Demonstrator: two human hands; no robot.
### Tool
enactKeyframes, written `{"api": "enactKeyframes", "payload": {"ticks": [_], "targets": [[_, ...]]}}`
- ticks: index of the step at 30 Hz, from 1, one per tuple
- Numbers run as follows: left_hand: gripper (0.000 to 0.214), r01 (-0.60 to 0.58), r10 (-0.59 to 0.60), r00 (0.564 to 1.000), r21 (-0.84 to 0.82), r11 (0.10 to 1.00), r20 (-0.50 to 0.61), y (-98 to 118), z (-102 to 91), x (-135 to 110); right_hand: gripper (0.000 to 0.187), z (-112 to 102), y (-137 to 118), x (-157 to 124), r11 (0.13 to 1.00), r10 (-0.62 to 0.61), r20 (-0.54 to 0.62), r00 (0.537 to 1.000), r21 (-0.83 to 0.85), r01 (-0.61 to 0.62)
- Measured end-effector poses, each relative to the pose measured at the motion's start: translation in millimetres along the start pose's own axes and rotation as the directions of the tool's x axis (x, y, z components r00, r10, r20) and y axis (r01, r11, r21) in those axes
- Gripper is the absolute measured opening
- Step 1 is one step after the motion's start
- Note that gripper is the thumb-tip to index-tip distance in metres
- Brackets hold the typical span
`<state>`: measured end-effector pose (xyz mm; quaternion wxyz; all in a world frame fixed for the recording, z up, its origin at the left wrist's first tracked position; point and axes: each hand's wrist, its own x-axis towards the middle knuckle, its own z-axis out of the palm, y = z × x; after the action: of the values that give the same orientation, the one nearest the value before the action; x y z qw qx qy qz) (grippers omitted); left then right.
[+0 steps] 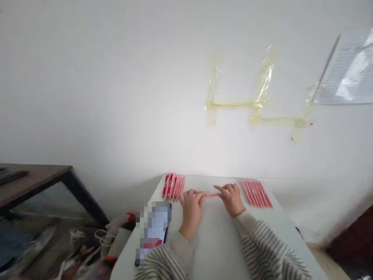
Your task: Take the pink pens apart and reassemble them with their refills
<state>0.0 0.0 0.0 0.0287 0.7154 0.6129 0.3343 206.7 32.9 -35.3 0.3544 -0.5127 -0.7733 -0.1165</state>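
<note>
My left hand (191,208) and my right hand (232,199) are at the middle of a white table (215,249), both closed on the ends of one pink pen (212,195) held level between them. A bunch of red and pink pens (173,186) lies just left of my left hand. A row of several pink pen parts (256,193) lies just right of my right hand. Both my sleeves are striped.
A blurred-out flat object (154,229) lies at the table's left edge. A dark glass-sided table (43,186) and cluttered floor items (96,245) are to the left. Tape strips (253,105) and a paper sheet (346,74) hang on the white wall.
</note>
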Motion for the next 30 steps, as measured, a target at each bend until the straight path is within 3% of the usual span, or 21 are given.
{"api": "enactKeyframes", "payload": {"ticks": [13,30], "targets": [[0.026,-0.001,0.001,1.000,0.010,1.000,-0.018,1.1,-3.0,0.7,0.015,-11.1,-0.5,1.6,0.999,-0.016,-0.030,0.999,0.047,0.018],[0.025,-0.029,0.028,0.999,-0.015,0.999,-0.047,1.8,-4.3,0.9,0.016,-9.3,1.2,0.5,1.000,-0.006,-0.095,0.995,-0.002,0.005]]}}
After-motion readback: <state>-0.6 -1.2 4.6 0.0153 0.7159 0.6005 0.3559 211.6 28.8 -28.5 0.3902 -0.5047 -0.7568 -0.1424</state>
